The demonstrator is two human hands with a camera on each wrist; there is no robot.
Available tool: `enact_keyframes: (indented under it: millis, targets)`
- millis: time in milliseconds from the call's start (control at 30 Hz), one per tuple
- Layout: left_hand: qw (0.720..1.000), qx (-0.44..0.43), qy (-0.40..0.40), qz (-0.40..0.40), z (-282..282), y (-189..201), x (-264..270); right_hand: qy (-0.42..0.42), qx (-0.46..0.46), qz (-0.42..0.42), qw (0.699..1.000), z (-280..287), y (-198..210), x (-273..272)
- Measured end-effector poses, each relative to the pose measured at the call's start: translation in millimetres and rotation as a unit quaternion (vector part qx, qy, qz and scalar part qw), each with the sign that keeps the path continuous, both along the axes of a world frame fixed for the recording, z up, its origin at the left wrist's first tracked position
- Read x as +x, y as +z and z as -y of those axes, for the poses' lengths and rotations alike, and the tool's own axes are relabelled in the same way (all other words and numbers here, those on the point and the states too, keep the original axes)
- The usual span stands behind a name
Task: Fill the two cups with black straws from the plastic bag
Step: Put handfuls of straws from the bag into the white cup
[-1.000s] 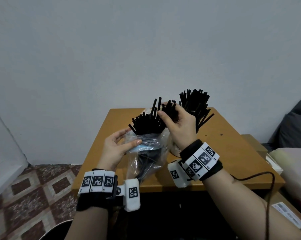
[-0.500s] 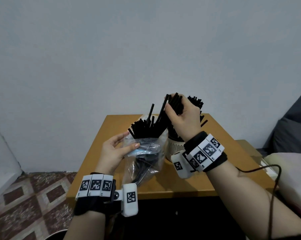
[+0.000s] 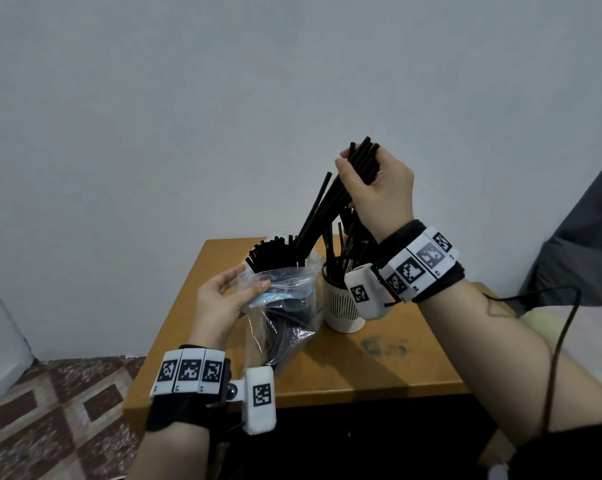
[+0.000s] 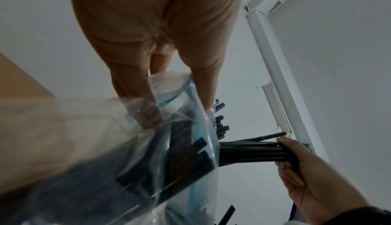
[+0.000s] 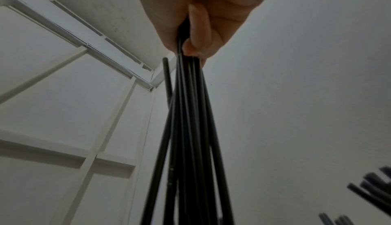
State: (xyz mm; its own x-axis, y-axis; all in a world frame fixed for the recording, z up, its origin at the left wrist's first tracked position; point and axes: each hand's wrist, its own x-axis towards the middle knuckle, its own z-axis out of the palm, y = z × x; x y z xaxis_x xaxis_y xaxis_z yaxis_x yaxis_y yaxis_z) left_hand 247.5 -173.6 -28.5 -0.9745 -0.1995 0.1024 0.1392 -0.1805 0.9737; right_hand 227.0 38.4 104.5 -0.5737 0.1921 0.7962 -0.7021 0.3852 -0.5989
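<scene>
A clear plastic bag (image 3: 285, 317) full of black straws (image 3: 273, 254) stands on the wooden table (image 3: 379, 368). My left hand (image 3: 223, 299) pinches its upper edge (image 4: 169, 94) between thumb and fingers. My right hand (image 3: 375, 188) is raised above the bag and grips a bundle of black straws (image 3: 330, 202) near their top ends; the bundle (image 5: 190, 128) hangs down from the fist, its lower ends still at the bag's mouth (image 4: 249, 151). A white ribbed cup (image 3: 341, 306) holding a few straws stands just right of the bag. The second cup is hidden behind my right wrist.
The small table stands against a pale wall (image 3: 223, 98). A patterned tile floor (image 3: 50, 410) lies to the left. Grey and pale cushions (image 3: 583, 254) sit at the right, and a dark cable (image 3: 549, 341) runs along my right forearm.
My right hand has risen well above the bag, drawing a bundle of straws upward out of it. The left hand keeps holding the bag's edge in place.
</scene>
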Motion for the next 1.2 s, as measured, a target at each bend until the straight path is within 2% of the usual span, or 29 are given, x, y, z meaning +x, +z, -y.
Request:
enact_keyframes:
  millis: [133,267,667,933,1200]
  targets:
    - [1.000,-0.002,0.009,0.005,3,-1,-5,-0.023,-0.010,-0.013,1.000,-5,11,-1]
    - [1.000,-0.005,0.012,0.007,4,-1,-6,-0.011,-0.020,-0.006,1.000,-10,19,1]
    - [0.999,0.012,0.038,0.008,5,1,-7,-0.041,0.017,-0.004,0.999,-27,26,0]
    - [0.999,0.013,0.049,0.000,5,2,-10,-0.066,0.035,0.025,0.997,-41,16,-11]
    - [0.999,0.019,0.042,-0.009,6,-1,-13,-0.095,0.099,0.092,0.986,-55,-8,-28]
